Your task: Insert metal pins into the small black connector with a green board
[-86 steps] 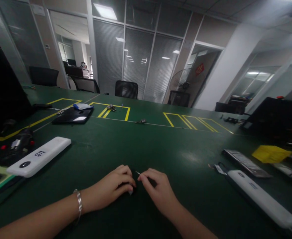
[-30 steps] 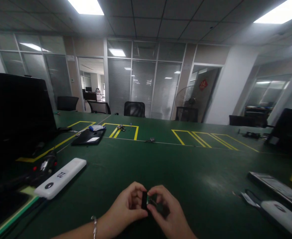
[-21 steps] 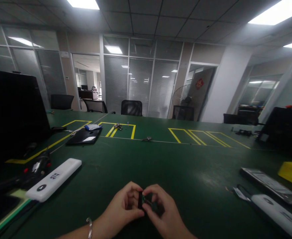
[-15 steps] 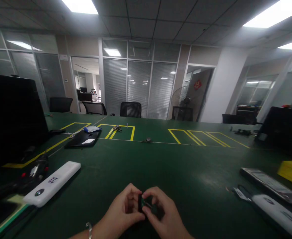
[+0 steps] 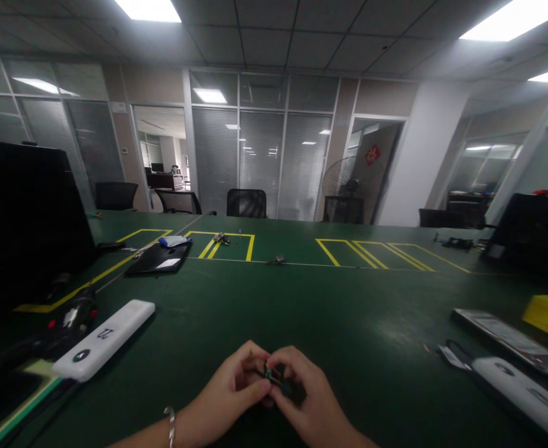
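Together, hands (image 5: 230,389) (image 5: 304,389) pinching small part (image 5: 269,374), white case (image 5: 115,336) marked "22"

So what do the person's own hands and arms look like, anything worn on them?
Both are ungloved, with no sleeve showing. The left hand has a shiny silver bracelet at its wrist; the right hand shows nothing worn.

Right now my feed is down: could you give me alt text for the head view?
The left hand and right hand hold a small part, partly green and mostly hidden by fingers, over a green table. A white bar lies to the left, another to the right; yellow tape marks the far side.
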A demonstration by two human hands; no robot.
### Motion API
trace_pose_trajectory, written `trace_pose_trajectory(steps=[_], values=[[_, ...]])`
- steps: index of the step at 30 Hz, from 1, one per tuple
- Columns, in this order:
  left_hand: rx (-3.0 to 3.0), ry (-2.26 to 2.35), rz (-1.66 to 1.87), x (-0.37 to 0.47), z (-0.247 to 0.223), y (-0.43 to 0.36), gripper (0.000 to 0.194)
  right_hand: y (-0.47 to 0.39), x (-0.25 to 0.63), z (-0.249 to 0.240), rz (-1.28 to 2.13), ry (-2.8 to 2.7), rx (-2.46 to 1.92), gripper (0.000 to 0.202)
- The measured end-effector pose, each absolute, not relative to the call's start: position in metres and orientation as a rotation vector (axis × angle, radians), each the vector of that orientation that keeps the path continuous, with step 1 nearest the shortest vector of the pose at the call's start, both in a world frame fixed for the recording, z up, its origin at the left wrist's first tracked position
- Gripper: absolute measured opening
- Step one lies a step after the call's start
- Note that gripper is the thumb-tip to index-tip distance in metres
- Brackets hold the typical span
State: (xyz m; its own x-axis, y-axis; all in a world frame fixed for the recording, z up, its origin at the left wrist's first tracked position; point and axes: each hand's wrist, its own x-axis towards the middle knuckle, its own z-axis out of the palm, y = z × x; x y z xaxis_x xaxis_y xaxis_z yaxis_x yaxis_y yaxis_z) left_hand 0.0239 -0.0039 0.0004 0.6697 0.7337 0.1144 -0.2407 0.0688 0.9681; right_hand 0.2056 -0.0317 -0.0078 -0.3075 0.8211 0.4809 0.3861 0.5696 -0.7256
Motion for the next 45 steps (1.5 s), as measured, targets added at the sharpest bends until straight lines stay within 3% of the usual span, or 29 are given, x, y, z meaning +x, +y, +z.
trace_pose_trajectory(steps=[8,16,28,32,37,45], values=[[1.346,0.494,0.771,0.024,-0.002,-0.002,0.022,-0.032,0.204,-0.004,0.645,-1.947,-0.952,0.021],[1.361,0.491,0.816,0.023,-0.003,-0.003,0.026,-0.032,0.212,-0.002,0.653,-1.836,-0.968,0.026],[1.390,0.608,0.825,0.020,-0.002,-0.002,0.025,-0.028,0.214,-0.001,0.599,-1.783,-1.111,0.007],[1.413,0.646,0.817,0.017,-0.006,0.002,0.025,-0.029,0.214,0.002,0.633,-1.828,-1.131,0.011],[1.497,0.725,0.779,0.013,-0.002,0.006,0.030,-0.030,0.215,0.006,0.588,-1.975,-1.174,0.031],[1.584,0.781,0.779,0.010,0.002,0.005,0.028,-0.027,0.215,-0.002,0.294,-2.170,-1.324,0.031]])
